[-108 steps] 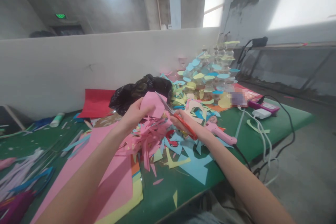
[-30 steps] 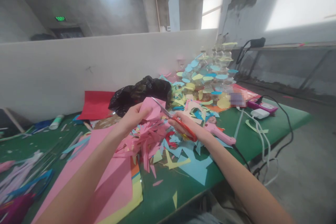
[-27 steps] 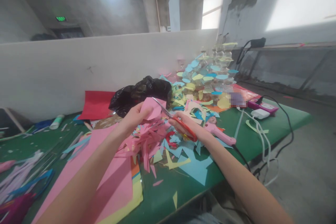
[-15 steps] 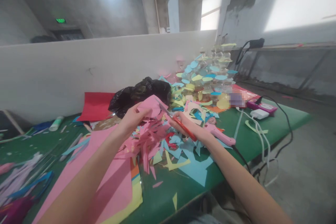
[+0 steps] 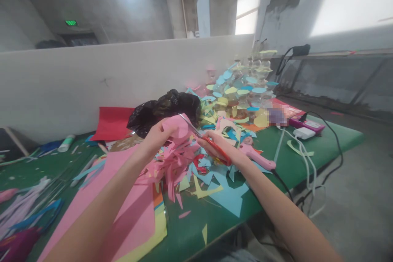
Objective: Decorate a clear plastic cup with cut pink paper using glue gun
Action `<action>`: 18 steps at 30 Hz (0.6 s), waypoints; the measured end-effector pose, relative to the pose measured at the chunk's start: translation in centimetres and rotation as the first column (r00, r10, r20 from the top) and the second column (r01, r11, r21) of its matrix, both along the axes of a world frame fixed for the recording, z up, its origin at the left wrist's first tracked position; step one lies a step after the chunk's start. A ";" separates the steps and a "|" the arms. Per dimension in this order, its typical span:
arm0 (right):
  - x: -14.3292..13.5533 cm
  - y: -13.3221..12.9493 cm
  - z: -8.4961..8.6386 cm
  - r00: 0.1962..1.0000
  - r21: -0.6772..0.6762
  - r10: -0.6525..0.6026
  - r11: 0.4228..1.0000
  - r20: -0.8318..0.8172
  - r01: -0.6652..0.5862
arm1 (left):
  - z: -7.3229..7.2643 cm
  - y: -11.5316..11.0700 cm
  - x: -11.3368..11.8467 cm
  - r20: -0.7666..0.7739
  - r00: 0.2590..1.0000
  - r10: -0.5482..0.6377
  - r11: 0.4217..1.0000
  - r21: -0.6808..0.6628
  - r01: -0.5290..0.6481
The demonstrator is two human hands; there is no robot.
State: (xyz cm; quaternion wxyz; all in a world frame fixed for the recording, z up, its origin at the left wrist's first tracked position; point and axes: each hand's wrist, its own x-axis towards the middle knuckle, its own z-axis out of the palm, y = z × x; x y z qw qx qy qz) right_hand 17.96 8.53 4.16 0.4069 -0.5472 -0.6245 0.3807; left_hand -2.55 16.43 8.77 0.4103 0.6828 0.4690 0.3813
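My left hand pinches a piece of pink paper with a rounded edge. In my right hand are red-handled scissors, their metal blades reaching to the upper edge of that paper. Below both hands lies a heap of pink paper scraps. Light blue offcuts and yellow ones lie nearer the table's front edge. Under my left forearm, large pink sheets rest on sheets of other colours.
A black plastic bag and a red sheet sit against the white partition. Clear cups with coloured paper discs are stacked at the back right. A pink glue gun, white cables and a charger lie on the right of the green table.
The scissors' blades have moved up and left across the pink paper, and their handles have spread apart. The paper's edge looks rounder. My left hand has barely moved.
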 end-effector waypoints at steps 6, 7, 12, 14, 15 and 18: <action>-0.1 -0.5 0.4 1.000 -0.009 0.004 1.000 0.001 -0.004 | -0.5 0.2 0.3 0.057 0.998 -0.016 1.000 0.028 0.014; -0.2 -0.6 0.5 1.000 -0.022 0.002 1.000 -0.001 -0.002 | -0.6 0.3 0.3 0.067 0.998 -0.020 1.000 0.024 0.018; -0.4 -1.2 1.2 1.000 -0.054 -0.021 0.998 -0.002 0.021 | -1.0 0.5 0.1 0.080 0.996 -0.032 0.999 0.030 0.029; -0.3 -1.2 1.2 1.000 -0.047 -0.013 0.999 -0.005 0.012 | -1.0 0.5 0.1 0.075 0.997 -0.031 0.999 0.023 0.030; -0.3 -1.2 1.2 1.000 -0.048 -0.009 0.999 -0.004 0.009 | -0.9 0.5 0.1 0.075 0.997 -0.034 0.999 0.016 0.033; -0.2 -0.8 0.8 1.000 -0.038 -0.008 0.999 0.003 0.008 | -0.6 0.2 0.1 0.056 0.998 -0.032 0.999 0.008 0.031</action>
